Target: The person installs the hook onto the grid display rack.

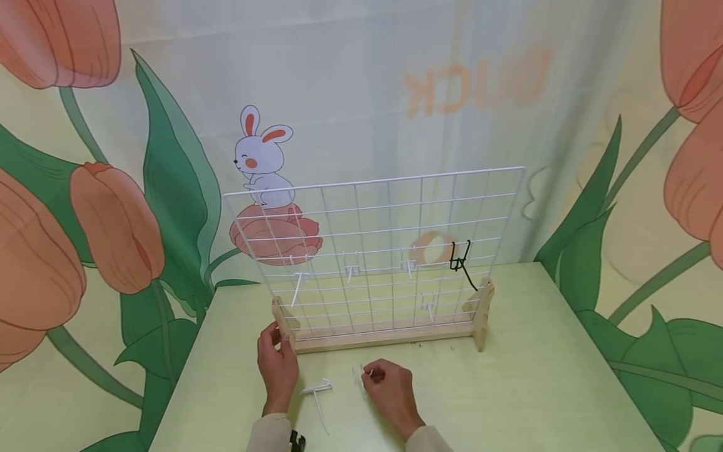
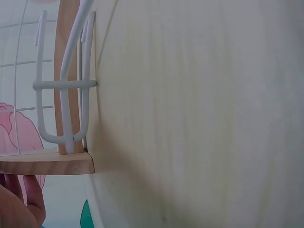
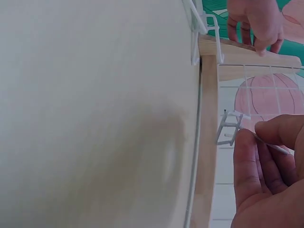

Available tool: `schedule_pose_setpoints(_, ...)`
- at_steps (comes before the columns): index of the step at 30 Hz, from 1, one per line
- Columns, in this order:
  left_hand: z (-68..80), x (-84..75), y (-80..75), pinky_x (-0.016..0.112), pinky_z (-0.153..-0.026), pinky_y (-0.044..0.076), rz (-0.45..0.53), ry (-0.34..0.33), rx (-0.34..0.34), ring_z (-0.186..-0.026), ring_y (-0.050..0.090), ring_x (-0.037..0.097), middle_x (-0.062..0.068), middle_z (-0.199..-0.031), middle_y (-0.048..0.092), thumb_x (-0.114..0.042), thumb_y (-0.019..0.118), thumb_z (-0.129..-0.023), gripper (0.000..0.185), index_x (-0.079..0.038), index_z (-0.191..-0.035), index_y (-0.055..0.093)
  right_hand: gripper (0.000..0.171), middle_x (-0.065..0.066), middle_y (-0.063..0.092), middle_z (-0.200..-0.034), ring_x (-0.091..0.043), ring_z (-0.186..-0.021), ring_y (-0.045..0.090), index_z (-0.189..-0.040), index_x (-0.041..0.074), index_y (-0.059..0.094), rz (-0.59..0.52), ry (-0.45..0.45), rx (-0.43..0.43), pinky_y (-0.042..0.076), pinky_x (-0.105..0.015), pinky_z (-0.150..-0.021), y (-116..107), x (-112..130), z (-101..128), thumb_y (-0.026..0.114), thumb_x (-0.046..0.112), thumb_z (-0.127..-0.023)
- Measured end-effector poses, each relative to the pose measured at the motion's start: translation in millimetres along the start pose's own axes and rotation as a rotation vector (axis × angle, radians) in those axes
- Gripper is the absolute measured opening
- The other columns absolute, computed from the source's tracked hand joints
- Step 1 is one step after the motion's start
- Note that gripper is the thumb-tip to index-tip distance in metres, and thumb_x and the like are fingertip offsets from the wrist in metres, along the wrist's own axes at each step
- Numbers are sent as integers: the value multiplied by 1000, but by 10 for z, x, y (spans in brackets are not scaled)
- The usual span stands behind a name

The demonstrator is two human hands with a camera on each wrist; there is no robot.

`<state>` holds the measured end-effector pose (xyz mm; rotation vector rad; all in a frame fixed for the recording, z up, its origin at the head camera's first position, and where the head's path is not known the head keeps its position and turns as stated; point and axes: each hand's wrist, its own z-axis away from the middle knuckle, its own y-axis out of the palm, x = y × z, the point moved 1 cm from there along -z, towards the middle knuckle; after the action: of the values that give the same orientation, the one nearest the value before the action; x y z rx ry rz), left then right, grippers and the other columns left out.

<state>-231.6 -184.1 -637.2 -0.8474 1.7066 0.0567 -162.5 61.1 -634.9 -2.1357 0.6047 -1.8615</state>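
My left hand [image 1: 278,367] is at the rack's left wooden end piece [image 1: 286,321], its fingertips touching the outer face. In my right hand [image 1: 390,386] a white wire hook [image 3: 230,125] is pinched by its prong between thumb and fingers, its small rectangular back frame pointing toward the rack in the right wrist view. A second white hook [image 1: 316,390] lies on the table between the hands, and looms large in the left wrist view. Behind them stands the white wire grid [image 1: 373,181] on its wooden base [image 1: 384,339].
Several white hooks hang on the grid, among them a long one [image 1: 295,292] at left and a lower one [image 1: 430,307]. A black hook [image 1: 459,263] hangs near the right end piece [image 1: 482,317]. The pale table [image 1: 542,376] meets a printed curtain [image 1: 361,94] behind.
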Motion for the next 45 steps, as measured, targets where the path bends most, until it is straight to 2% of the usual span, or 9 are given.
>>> schedule_pose_setpoints(5, -1, 5, -1, 17, -82, 48, -1, -2, 4, -115, 64, 28, 15, -126, 62, -9, 59, -107, 35, -9, -141, 57, 8, 7, 75, -77, 1, -67, 68, -89, 14, 80, -49, -19, -28, 56, -19, -64, -71, 65, -31, 84, 8, -87)
schedule_pose_setpoints(13, 2, -7, -9, 17, -84, 47, -18, -8, 18, -117, 63, 28, 15, -128, 61, -10, 58, -108, 36, -9, -143, 55, 8, 3, 79, -84, -5, -73, 75, -92, 12, 81, -126, -24, -99, 59, -20, -66, -247, 276, -70, 84, 6, -87)
schedule_pose_setpoints(17, -4, -17, -3, 29, -87, 54, -19, -15, 18, -117, 62, 28, 15, -127, 61, -9, 58, -108, 36, -8, -143, 55, 10, 1, 80, -87, -8, -75, 76, -93, 12, 81, -155, -55, -133, 60, -20, -66, -329, 372, -103, 84, 5, -86)
schedule_pose_setpoints(20, -8, -21, 0, 40, -89, 57, -15, -18, 19, -116, 62, 27, 16, -127, 60, -9, 58, -108, 36, -8, -143, 54, 10, 2, 80, -88, -8, -75, 76, -93, 13, 81, -140, -94, -153, 60, -20, -66, -384, 415, -137, 84, 5, -87)
schedule_pose_setpoints(22, -9, -22, 0, 42, -89, 57, -14, -19, 20, -116, 62, 27, 16, -127, 60, -9, 58, -108, 36, -8, -143, 54, 10, 2, 80, -88, -7, -74, 76, -93, 13, 81, -124, -124, -170, 60, -20, -66, -416, 432, -161, 84, 5, -86)
schedule_pose_setpoints(31, 5, -24, -12, 33, -86, 56, -17, -1, 10, -116, 64, 28, 16, -126, 61, -8, 59, -107, 35, -8, -142, 56, 7, -3, 80, -90, -8, -75, 75, -95, 10, 81, -113, -262, -261, 62, -24, -69, -561, 506, -274, 84, 8, -88)
schedule_pose_setpoints(37, 10, -15, -10, 23, -84, 52, -18, 8, 1, -115, 64, 29, 16, -126, 62, -8, 59, -107, 35, -8, -141, 56, 11, -2, 80, -93, -12, -77, 77, -96, 9, 81, -114, -333, -310, 63, -25, -71, -653, 577, -402, 85, 5, -87)
schedule_pose_setpoints(40, 7, -11, -9, 26, -84, 53, -21, 10, -2, -115, 64, 29, 16, -125, 62, -8, 59, -106, 35, -8, -141, 56, 12, -3, 81, -93, -13, -78, 77, -97, 10, 81, -114, -350, -324, 63, -25, -72, -690, 605, -467, 85, 5, -87)
schedule_pose_setpoints(45, 6, -22, -6, 41, -87, 58, -12, 9, -2, -115, 64, 31, 17, -124, 62, -6, 59, -106, 35, -7, -140, 56, 12, -3, 81, -94, -15, -79, 78, -98, 10, 81, -114, -363, -342, 64, -27, -73, -733, 622, -563, 85, 6, -88)
